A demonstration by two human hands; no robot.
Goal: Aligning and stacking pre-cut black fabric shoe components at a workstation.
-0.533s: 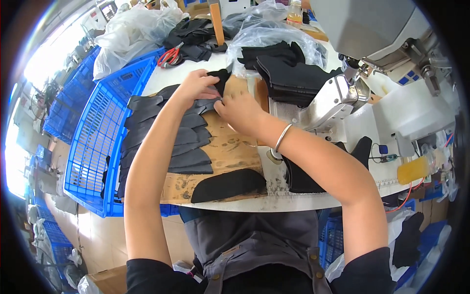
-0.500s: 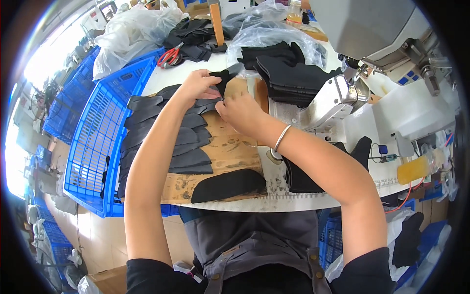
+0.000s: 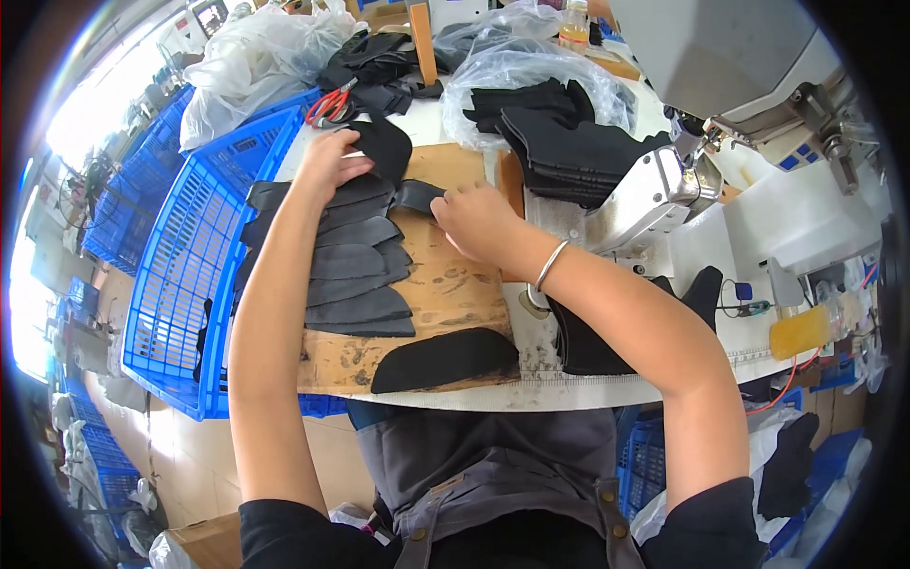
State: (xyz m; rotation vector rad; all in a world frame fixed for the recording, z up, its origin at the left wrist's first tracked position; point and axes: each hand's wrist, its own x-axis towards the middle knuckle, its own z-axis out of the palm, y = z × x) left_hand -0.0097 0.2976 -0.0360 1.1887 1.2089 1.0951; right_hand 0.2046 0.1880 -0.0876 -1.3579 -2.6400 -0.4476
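Left hand (image 3: pixel 332 163) pinches black curved fabric piece (image 3: pixel 384 150); right hand (image 3: pixel 479 220) grips narrow black strip (image 3: pixel 415 195). Fanned black stack (image 3: pixel 355 270) laid, joining unfinished.

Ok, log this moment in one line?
left hand: on black fabric piece | right hand: pinching black strip | fanned black pieces on wooden board

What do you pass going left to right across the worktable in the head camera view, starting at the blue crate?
Blue crate → fanned row of black fabric pieces → right hand → sewing machine arm → yellow bottle.
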